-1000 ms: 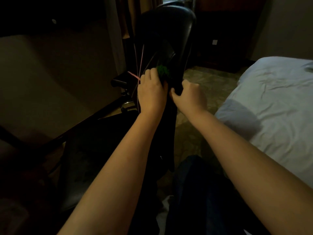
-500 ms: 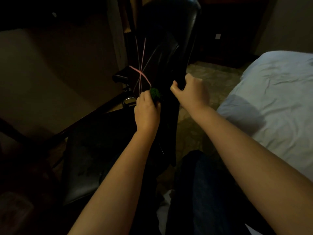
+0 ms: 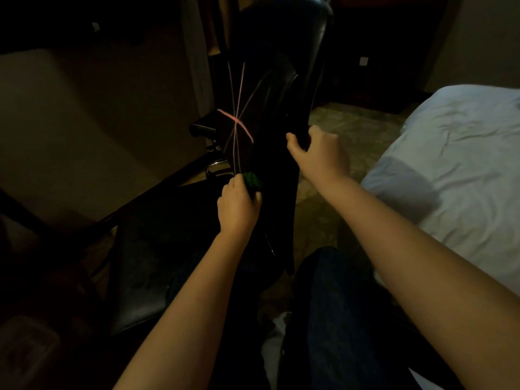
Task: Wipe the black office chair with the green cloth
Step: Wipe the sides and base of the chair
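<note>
The black office chair (image 3: 281, 80) stands in front of me in dim light, its tall backrest seen edge-on and its seat (image 3: 157, 266) to the lower left. Pink cords (image 3: 237, 125) cross over the backrest. My left hand (image 3: 237, 205) is closed around the green cloth (image 3: 251, 180) and presses it against the lower part of the backrest. My right hand (image 3: 320, 156) grips the right edge of the backrest, a little higher. Most of the cloth is hidden inside my fist.
A bed with a white sheet (image 3: 450, 170) fills the right side. Patterned carpet (image 3: 351, 130) lies between bed and chair. A dark table edge (image 3: 146, 198) runs diagonally on the left. My legs in dark trousers (image 3: 337, 319) are below.
My left hand has slid the green cloth down the backrest, from near the middle to the lower part. My right hand has kept its hold on the chair's edge.
</note>
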### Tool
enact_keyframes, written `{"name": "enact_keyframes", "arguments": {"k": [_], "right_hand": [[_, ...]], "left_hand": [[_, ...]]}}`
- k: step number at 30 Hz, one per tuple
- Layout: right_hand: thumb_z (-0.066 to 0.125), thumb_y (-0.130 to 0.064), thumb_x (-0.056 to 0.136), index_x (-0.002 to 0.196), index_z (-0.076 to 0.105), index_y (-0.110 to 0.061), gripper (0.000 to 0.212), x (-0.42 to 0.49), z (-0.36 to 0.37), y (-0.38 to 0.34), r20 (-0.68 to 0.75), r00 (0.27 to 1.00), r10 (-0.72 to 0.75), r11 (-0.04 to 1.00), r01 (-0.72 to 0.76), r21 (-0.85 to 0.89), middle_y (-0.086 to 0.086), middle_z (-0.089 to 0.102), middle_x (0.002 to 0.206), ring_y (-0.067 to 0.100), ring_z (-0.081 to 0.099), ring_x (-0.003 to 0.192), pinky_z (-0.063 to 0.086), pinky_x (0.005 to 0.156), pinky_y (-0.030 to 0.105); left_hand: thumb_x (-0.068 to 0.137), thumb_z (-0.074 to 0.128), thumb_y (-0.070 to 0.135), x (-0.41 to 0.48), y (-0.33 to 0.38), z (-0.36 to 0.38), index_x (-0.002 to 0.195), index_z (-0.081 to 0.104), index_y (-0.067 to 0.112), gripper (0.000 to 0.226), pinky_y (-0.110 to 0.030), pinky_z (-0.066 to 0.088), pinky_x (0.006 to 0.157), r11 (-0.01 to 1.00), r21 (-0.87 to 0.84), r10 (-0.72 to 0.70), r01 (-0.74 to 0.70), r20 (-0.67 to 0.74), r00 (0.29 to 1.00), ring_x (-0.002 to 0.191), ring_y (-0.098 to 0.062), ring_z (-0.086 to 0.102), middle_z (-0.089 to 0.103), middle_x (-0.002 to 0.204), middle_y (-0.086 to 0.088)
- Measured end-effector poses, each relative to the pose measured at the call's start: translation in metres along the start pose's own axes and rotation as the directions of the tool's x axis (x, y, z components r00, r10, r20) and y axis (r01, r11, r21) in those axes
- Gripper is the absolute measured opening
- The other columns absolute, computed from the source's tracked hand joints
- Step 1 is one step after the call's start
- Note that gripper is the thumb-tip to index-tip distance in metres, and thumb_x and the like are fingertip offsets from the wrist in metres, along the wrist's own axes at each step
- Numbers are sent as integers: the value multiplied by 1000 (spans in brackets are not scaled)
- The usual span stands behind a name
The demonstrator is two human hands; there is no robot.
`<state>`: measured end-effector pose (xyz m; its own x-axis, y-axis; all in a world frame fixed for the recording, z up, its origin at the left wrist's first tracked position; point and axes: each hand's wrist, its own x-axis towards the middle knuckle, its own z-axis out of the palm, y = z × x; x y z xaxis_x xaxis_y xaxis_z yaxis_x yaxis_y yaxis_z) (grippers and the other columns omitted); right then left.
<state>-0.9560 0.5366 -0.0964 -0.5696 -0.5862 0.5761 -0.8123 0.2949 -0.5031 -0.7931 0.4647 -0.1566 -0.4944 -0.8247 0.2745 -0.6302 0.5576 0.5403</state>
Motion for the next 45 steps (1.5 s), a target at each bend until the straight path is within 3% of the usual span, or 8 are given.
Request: {"name": "enact_keyframes", "arguments": {"k": [5,13,17,21,31,37,42,45], "right_hand": [[53,-60,90,108,59,-9,54,-19,4,5,170,985,23,999,-19,-25,1,58,79,12,51,58,37,44,24],[48,-55,94,93,55,-10,46,-65,31,20,389,916,101,994,-78,-75,4,59,78,27,62,73,47,54,33],[52,-49,94,85,46,-17,34,-63,35,21,381,919,101,995,-86,-56,-7,44,66,18,49,61,32,45,26],[52,-48,94,85,44,-19,31,-65,39,23,328,940,90,996,-89,-19,-10,41,63,11,40,54,28,45,26],[54,-47,94,77,45,-15,37,-71,50,30,247,966,81,994,-96,50,-8,39,60,7,36,50,23,42,23],[54,-46,94,77,44,-14,38,-73,54,30,229,969,93,992,-109,60,-7,39,60,8,36,49,22,41,23],[51,-48,95,78,49,-14,39,-83,54,36,202,979,42,994,-61,88,1,51,64,17,50,55,28,44,24],[51,-51,95,76,48,-16,40,-89,58,43,176,984,10,995,-27,93,-7,45,58,11,45,48,24,42,23]], "left_hand": [[90,64,26,2,-4,-19,117,57,9,33,-43,51,84,993,4,114,-114,-42,993,103,-23,55,59,109,-7],[87,68,25,8,4,-15,116,59,11,33,-23,40,80,979,-30,191,-203,-230,954,104,-19,53,59,110,-4],[87,68,26,17,4,-12,113,59,13,30,-20,38,75,961,-39,248,-274,-312,917,94,-9,50,58,106,0],[87,68,25,20,-3,-1,118,55,17,36,-6,31,73,962,-162,173,-222,-270,947,99,3,40,52,111,7],[93,57,11,-4,-22,34,125,48,10,33,-40,51,80,969,-153,146,-195,-287,947,104,-25,54,55,117,-10],[91,60,13,-6,-26,45,125,47,12,37,-33,49,81,971,-203,67,-127,-280,958,106,-19,53,53,117,-6],[92,59,10,-27,-39,56,125,49,11,36,-40,52,88,964,-259,12,-66,-205,979,109,-19,54,53,119,-6],[93,58,11,-34,-45,62,125,49,10,33,-42,51,90,960,-280,-26,-23,-169,985,110,-20,54,53,119,-6]]}}
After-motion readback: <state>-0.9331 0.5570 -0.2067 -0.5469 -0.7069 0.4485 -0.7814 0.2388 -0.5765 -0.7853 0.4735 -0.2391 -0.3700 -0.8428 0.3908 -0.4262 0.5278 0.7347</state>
